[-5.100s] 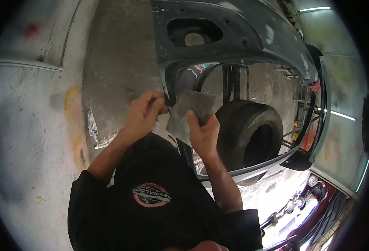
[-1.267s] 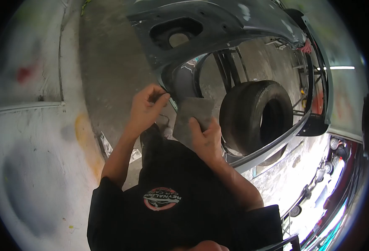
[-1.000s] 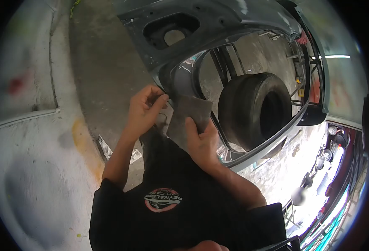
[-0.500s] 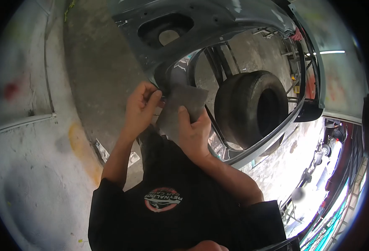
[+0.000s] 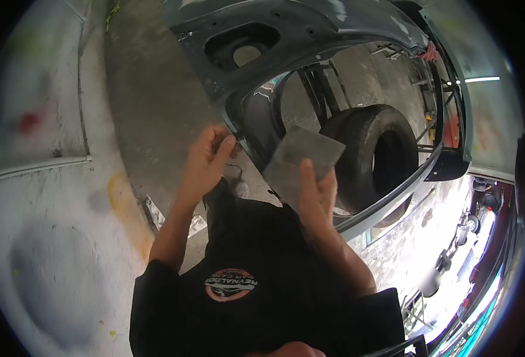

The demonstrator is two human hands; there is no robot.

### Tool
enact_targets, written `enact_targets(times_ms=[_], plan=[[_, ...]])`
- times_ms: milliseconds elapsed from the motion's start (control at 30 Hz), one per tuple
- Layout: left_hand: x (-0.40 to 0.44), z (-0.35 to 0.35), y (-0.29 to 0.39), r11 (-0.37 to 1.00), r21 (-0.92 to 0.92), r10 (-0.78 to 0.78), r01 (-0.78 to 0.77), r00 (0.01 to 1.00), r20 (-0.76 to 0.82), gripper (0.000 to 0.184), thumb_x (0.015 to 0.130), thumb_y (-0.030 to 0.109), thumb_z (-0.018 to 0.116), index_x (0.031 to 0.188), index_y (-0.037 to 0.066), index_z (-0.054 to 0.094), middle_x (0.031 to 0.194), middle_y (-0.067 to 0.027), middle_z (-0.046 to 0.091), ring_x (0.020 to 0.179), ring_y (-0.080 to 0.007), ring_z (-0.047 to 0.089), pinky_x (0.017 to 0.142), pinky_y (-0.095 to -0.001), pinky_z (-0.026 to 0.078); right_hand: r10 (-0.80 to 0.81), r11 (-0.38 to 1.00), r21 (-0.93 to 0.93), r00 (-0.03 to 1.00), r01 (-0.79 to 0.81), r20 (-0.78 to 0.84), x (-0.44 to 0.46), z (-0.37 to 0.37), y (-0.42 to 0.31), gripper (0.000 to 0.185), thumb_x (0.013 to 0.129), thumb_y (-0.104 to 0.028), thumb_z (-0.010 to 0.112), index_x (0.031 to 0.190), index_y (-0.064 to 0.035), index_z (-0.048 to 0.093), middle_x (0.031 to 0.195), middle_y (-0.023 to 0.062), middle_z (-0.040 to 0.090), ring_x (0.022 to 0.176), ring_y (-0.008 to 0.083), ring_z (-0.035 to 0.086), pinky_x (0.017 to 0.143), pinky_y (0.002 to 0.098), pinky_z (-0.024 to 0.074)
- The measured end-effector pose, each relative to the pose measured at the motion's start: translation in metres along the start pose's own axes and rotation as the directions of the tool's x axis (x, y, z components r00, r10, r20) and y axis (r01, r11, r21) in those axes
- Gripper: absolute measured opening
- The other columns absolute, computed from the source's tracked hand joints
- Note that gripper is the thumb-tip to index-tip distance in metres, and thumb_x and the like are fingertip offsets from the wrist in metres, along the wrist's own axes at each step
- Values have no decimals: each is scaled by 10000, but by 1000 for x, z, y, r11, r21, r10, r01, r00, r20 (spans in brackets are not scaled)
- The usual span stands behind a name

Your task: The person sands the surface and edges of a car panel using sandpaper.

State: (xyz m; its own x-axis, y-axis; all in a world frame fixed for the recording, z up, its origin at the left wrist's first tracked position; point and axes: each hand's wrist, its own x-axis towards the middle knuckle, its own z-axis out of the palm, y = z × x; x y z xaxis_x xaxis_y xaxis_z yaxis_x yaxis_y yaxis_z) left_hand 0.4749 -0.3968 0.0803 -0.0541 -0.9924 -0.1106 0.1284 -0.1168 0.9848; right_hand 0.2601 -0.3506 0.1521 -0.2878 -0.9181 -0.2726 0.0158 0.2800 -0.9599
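Note:
My right hand (image 5: 319,199) grips a flat grey sheet of what looks like sandpaper (image 5: 304,152), thumb on its upper face and fingers underneath. The sheet is held over the frame of a grey car body panel (image 5: 238,83) and covers part of it. My left hand (image 5: 209,157) is at the left of the panel's lower edge. Its fingers are curled toward the thumb, and whatever they hold is too small or hidden to make out.
Behind the frame lies a black tyre (image 5: 369,154) on the concrete floor (image 5: 149,101). A paint-marked pale surface (image 5: 54,208) stands on the left. Another pale panel (image 5: 488,113) is at the right. A red cloth (image 5: 431,52) hangs by the upper right corner.
My right hand has moved the grey sheet to the right, away from my left hand, and tilted it. My left hand stays nearly in place, its fingers still curled.

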Motion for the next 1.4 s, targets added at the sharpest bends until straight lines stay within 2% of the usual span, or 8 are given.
enact_targets(times_ms=[100,267,433,700,800,1000,1100,1400], plan=[[-12,22,3,993,108,56,-47,995,-84,282,954,154,738,1099,-5,556,923,-40,643,825,-90,593,745,-253,488,132,980,157,990,-124,-41,-3,-27,-2,379,988,-157,637,1303,32,541,1054,88,686,926,136,629,812,311,517],[-17,44,-11,974,224,61,-13,977,-206,411,884,226,829,1102,-29,592,874,-37,656,796,-100,592,759,-257,490,36,994,-108,999,-33,20,-12,-51,14,330,960,-112,648,1247,41,592,1061,94,701,953,141,637,847,303,513],[-3,44,-8,997,73,16,1,972,-235,191,961,160,749,969,13,628,834,29,608,746,-41,514,670,-209,414,94,990,-120,979,-73,178,-15,-70,15,308,933,-108,676,1190,56,631,1029,83,720,915,138,651,831,309,522],[-1,27,-23,999,23,-21,26,976,-215,216,1008,196,693,944,-6,651,805,-12,653,745,-64,580,683,-230,461,221,974,-6,948,-226,228,-7,-60,28,283,912,-150,683,1109,53,682,969,82,737,876,128,651,789,306,527],[-1,28,-13,999,31,30,-23,970,-240,217,1007,193,692,954,-13,650,808,-26,665,725,-79,608,663,-231,476,139,986,-130,936,-102,324,-1,-40,24,317,913,-148,706,1156,50,661,965,74,727,873,146,657,778,319,528],[0,24,-2,1000,9,-25,27,978,-205,233,1024,218,663,1003,-13,677,834,-19,676,740,-88,637,715,-245,523,-81,968,-216,976,125,203,2,5,18,265,943,-136,672,1125,56,653,956,114,733,874,162,661,793,325,523],[5,17,-5,998,-50,-47,40,988,-146,219,1020,206,664,976,-8,678,815,-19,675,727,-87,640,714,-243,526,-178,946,-240,969,216,171,-6,13,18,277,941,-117,627,1158,55,629,916,218,727,842,302,739,755,386,551],[14,1,0,992,-53,-114,115,993,16,199,1018,183,663,917,12,660,795,-29,676,720,-92,652,710,-246,533,-148,943,-291,986,164,76,0,59,0,280,955,-94,620,1195,51,621,936,198,736,861,258,737,771,363,553]])
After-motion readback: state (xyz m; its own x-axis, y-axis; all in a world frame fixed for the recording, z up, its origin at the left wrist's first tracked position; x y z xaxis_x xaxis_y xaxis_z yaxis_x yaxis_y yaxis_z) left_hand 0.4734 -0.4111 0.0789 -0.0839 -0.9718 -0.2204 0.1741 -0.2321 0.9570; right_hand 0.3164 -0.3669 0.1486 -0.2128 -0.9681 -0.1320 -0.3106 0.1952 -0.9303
